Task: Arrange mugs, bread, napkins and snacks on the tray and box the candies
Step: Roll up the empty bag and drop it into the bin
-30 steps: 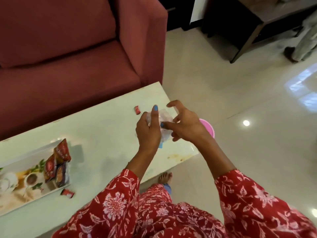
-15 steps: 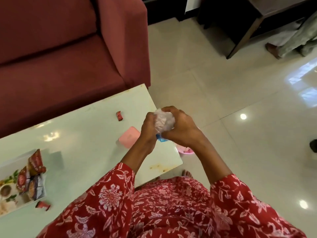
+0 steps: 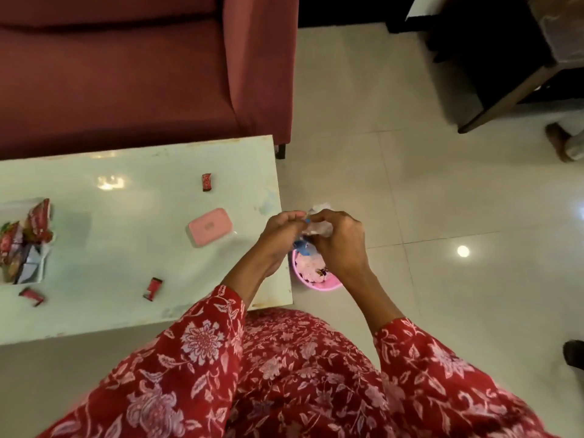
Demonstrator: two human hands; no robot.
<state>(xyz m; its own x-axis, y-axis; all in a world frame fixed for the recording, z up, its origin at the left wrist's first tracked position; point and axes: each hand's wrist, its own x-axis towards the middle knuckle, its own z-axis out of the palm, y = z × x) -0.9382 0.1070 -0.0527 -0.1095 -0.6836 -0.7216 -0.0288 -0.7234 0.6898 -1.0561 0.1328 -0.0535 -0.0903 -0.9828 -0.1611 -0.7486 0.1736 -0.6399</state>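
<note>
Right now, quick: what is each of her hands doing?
Left hand: fingers curled, pinching the crumpled clear plastic wrapper.
Right hand: fingers curled round the same wrapper.

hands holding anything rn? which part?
Both hands grip one crumpled clear plastic wrapper: the left hand pinches its left side, the right hand wraps its right side, above the pink bin.

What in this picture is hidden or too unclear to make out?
- Crumpled clear wrapper, head view: both hands cover it; contents unreadable.
- Pink bin on the floor: right hand and table edge hide most of it.
- Tray: cut off by the left edge.
- Candies: labels too small.
</note>
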